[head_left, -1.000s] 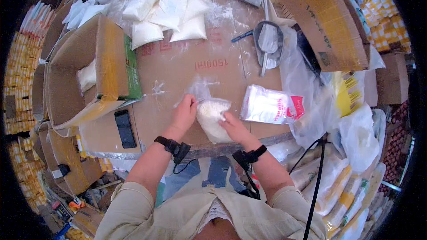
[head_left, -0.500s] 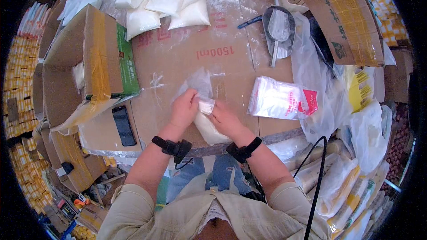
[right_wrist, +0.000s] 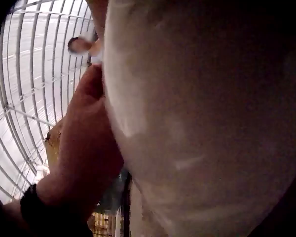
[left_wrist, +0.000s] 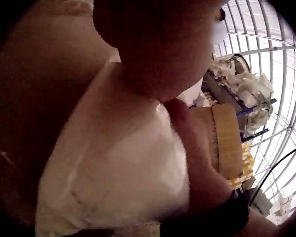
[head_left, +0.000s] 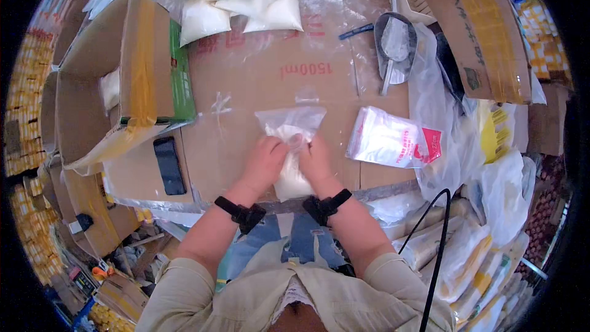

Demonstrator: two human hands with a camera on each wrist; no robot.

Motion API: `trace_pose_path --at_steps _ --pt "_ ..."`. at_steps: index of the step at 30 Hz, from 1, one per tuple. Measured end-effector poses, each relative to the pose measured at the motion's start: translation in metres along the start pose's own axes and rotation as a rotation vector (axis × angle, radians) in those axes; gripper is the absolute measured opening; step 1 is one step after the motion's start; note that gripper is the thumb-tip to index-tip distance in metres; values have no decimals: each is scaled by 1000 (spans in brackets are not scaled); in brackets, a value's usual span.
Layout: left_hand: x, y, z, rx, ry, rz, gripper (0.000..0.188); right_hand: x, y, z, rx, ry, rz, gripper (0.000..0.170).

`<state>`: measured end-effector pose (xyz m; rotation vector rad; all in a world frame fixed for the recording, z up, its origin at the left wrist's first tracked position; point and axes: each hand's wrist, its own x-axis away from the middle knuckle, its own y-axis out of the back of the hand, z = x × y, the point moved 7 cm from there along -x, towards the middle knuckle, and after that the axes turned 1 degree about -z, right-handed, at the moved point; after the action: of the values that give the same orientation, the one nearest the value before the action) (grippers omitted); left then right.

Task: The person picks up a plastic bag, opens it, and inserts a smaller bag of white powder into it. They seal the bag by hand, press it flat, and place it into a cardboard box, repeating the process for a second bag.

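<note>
A clear plastic bag of white powder [head_left: 294,183] stands at the table's near edge, its flat top spread out beyond the hands. My left hand [head_left: 267,160] grips the bag's upper part from the left, fingers bent over its front. From the right, my right hand [head_left: 316,160] pinches the opposite side at about the same height. In the left wrist view the filled bag [left_wrist: 118,153] bulges below the left hand [left_wrist: 158,44], with the right hand [left_wrist: 190,136] across from it. The bag [right_wrist: 187,123] fills most of the right wrist view.
Several filled bags [head_left: 270,13] lie at the back. An open cardboard box [head_left: 92,86] stands left, near a black phone [head_left: 169,166]. To the right are a pack of empty plastic bags [head_left: 390,138], a metal scoop [head_left: 395,52] and another cardboard box [head_left: 485,31].
The bag's top, earlier bunched and leaning left, is now spread out flat beyond the hands. My right hand has come up to the bag's upper side, level with the left.
</note>
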<state>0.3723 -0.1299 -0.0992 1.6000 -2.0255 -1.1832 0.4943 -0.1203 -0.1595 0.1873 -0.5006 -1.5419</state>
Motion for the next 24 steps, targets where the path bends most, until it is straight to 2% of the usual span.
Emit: trace_pose_path --at_steps 2,4,5,7,11,14,17,19,20,23,24 --pt "7 -3 6 -30 -5 -10 21 -1 14 4 -23 -117 -83 22" --pt "8 -3 3 -59 -7 -51 20 -2 21 -1 -92 -100 -283 18" --pt "10 -6 7 -59 60 -54 22 -3 25 -4 -123 -88 -380 16" --pt "12 -11 14 -56 192 -61 25 -8 25 -15 -282 -109 -365 15" --pt "12 -5 7 2 326 -123 35 -12 15 -35 -558 -240 -263 14" --pt "7 -3 4 23 399 -169 40 -9 6 -27 -421 -316 -67 12" --pt "-1 -2 6 55 368 -187 40 -10 -6 -16 -593 -239 73 9" --pt "-1 -10 10 102 302 -172 36 -14 1 4 -515 -187 -60 9" --pt "-2 -12 12 74 326 -144 35 -18 5 12 -478 -161 -127 10" --pt "-11 -14 15 -17 415 -84 30 -29 0 8 -175 -61 5 14" --pt "-15 -14 16 -47 456 -77 28 -31 -1 4 -237 -89 -3 15"
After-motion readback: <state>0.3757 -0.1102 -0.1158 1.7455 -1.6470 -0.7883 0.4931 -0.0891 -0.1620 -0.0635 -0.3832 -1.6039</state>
